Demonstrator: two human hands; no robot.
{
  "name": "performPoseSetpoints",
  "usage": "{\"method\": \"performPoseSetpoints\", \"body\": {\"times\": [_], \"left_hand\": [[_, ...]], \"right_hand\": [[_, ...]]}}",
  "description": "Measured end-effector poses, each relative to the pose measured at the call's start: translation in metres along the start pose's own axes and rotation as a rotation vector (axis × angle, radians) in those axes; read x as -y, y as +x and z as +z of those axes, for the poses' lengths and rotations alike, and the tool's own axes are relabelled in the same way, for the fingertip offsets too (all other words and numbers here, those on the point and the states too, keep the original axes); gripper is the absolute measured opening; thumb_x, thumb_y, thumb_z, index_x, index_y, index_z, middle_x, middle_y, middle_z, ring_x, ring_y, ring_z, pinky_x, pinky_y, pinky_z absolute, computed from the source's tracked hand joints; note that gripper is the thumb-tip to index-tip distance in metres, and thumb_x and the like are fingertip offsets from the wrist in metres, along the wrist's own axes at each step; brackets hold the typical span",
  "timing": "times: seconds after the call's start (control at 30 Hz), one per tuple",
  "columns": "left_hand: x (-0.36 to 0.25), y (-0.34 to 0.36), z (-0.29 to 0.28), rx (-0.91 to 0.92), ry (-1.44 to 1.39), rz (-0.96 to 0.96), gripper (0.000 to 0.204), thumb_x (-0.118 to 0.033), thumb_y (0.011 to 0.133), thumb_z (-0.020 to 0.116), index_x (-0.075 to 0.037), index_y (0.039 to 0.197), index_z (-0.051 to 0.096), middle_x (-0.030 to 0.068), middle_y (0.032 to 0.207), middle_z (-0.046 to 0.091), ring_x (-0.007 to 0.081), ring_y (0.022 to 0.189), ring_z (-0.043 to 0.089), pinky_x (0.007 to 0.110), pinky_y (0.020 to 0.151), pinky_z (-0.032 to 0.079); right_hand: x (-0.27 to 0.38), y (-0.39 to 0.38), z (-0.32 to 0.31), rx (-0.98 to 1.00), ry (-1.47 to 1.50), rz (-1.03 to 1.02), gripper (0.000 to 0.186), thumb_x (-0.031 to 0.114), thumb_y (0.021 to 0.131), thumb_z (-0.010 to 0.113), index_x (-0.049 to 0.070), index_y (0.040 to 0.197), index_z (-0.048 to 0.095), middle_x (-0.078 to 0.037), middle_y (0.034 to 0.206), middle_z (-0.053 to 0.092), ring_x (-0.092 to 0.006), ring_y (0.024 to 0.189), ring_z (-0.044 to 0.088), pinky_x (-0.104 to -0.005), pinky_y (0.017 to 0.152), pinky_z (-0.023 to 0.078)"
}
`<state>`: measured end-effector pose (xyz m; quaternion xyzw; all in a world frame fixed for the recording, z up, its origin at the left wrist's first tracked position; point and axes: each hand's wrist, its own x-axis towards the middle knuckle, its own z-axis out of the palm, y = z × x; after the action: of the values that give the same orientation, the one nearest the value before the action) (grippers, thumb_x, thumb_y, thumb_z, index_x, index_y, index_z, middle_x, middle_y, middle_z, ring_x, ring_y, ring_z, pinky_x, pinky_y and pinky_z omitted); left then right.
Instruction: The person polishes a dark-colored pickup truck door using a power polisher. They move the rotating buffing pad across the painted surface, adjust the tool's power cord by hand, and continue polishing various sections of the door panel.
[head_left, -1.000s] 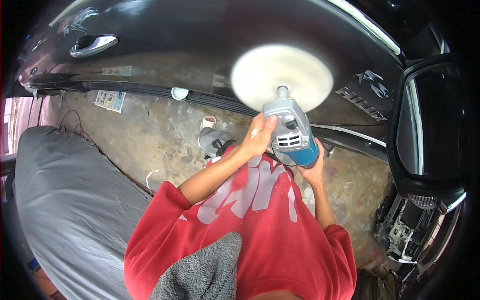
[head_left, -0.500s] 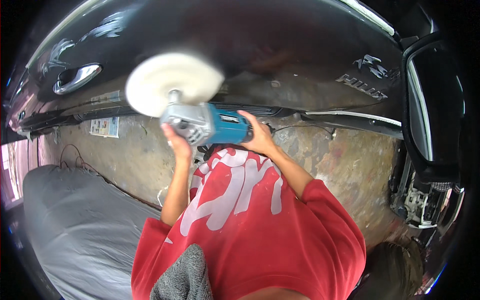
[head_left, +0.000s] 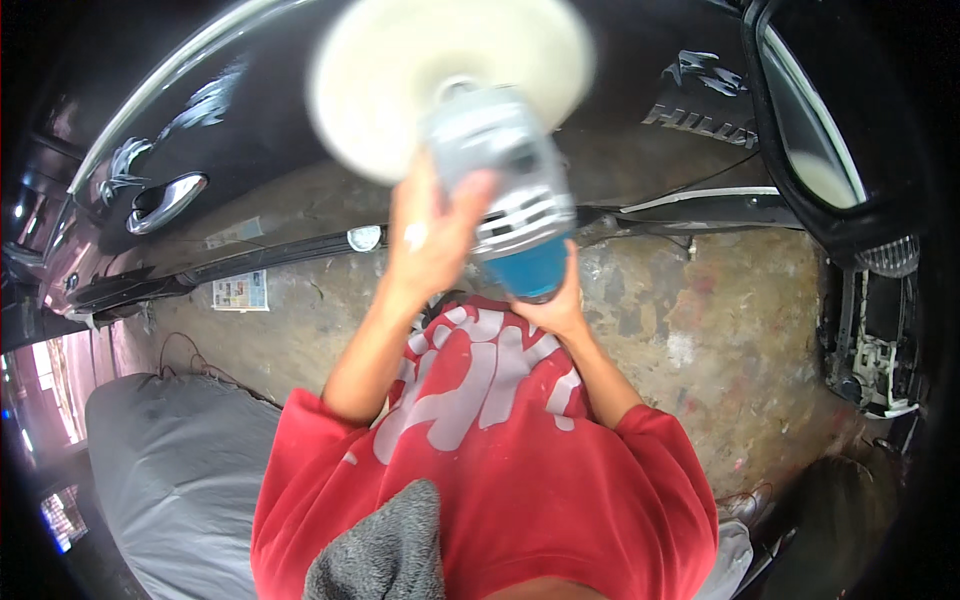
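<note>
A grey-and-blue angle polisher (head_left: 505,175) is being held in both hands in front of a dark car door (head_left: 285,115), toward twelve o'clock. Its round cream polishing pad (head_left: 400,90) is being blurred as if by spinning and is hiding the upper middle of the door; whether the paint is being touched cannot be told. The grey head of the polisher is being gripped by the left hand (head_left: 425,225), at eleven o'clock, with the thumb lying across the housing and the other fingers partly hidden. The rear of the blue body is being wrapped by the partly curled right hand (head_left: 557,300), at three o'clock; its far fingers are being concealed.

As for progress, only part of the panel is being shown as smooth. The visible paint left of the pad is looking dark and glossy, so it may be nearer to finished, though this is only being judged by its shine. White smears (head_left: 208,103) are being seen at ten o'clock, above the chrome door handle (head_left: 168,203), and are seemingly being left to work over. Pale streaks (head_left: 705,72) are also showing between one and two o'clock, above silver lettering (head_left: 697,125); whether those are residue or a decal cannot be told. The area behind the pad is being hidden, so its finish cannot be judged.
</note>
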<state>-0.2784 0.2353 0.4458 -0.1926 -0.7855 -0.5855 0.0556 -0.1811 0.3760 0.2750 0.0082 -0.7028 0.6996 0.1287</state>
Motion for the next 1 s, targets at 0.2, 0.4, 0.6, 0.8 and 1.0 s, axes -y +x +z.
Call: {"method": "performPoseSetpoints", "body": {"times": [0.2, 0.4, 0.6, 0.8, 1.0], "left_hand": [[-0.017, 0.021, 0.054, 0.089, -0.109, -0.052, 0.044, -0.036, 0.087, 0.060, 0.002, 0.107, 0.049, 0.0225, 0.090, 0.063, 0.0295, 0.081, 0.064, 0.038, 0.074, 0.048], [0.003, -0.005, -0.016, -0.161, -0.155, -0.062, 0.046, -0.032, 0.095, 0.043, 0.004, 0.123, 0.046, 0.0157, 0.113, 0.057, 0.0227, 0.105, 0.052, 0.034, 0.093, 0.038], [0.028, -0.028, -0.105, -0.524, -0.458, -0.125, 0.060, -0.046, 0.095, 0.038, 0.000, 0.133, 0.037, 0.0132, 0.122, 0.052, 0.0219, 0.106, 0.056, 0.034, 0.091, 0.045], [0.025, -0.023, -0.134, -0.460, -0.545, -0.040, 0.059, -0.046, 0.095, 0.037, -0.002, 0.134, 0.036, 0.0135, 0.124, 0.052, 0.0237, 0.106, 0.056, 0.036, 0.091, 0.045], [-0.002, 0.011, -0.081, -0.342, -0.354, -0.180, 0.056, -0.041, 0.094, 0.044, 0.001, 0.131, 0.042, 0.0174, 0.122, 0.053, 0.0251, 0.108, 0.056, 0.036, 0.092, 0.044]], "right_hand": [[-0.001, -0.001, -0.020, -0.051, 0.102, 0.049, 0.091, 0.002, 0.059, 0.075, 0.004, 0.134, 0.023, -0.012, 0.117, 0.048, -0.0201, 0.107, 0.051, -0.0332, 0.089, 0.043], [0.028, 0.014, 0.035, -0.049, -0.024, -0.038, 0.097, 0.005, 0.058, 0.077, 0.006, 0.138, 0.022, -0.016, 0.119, 0.051, -0.0236, 0.108, 0.054, -0.0343, 0.091, 0.044], [0.050, 0.027, 0.091, 0.222, -0.055, -0.041, 0.096, 0.015, 0.062, 0.076, 0.013, 0.140, 0.022, -0.020, 0.091, 0.065, -0.0397, 0.078, 0.064, -0.0421, 0.074, 0.053], [0.073, 0.040, 0.099, 0.390, -0.075, 0.029, 0.095, 0.012, 0.061, 0.075, 0.013, 0.140, 0.022, -0.018, 0.099, 0.064, -0.0391, 0.086, 0.064, -0.0404, 0.077, 0.052], [0.077, 0.022, 0.066, 0.096, -0.005, -0.027, 0.096, 0.011, 0.061, 0.075, 0.014, 0.140, 0.020, -0.022, 0.100, 0.063, -0.0389, 0.089, 0.064, -0.0422, 0.078, 0.051]]}}
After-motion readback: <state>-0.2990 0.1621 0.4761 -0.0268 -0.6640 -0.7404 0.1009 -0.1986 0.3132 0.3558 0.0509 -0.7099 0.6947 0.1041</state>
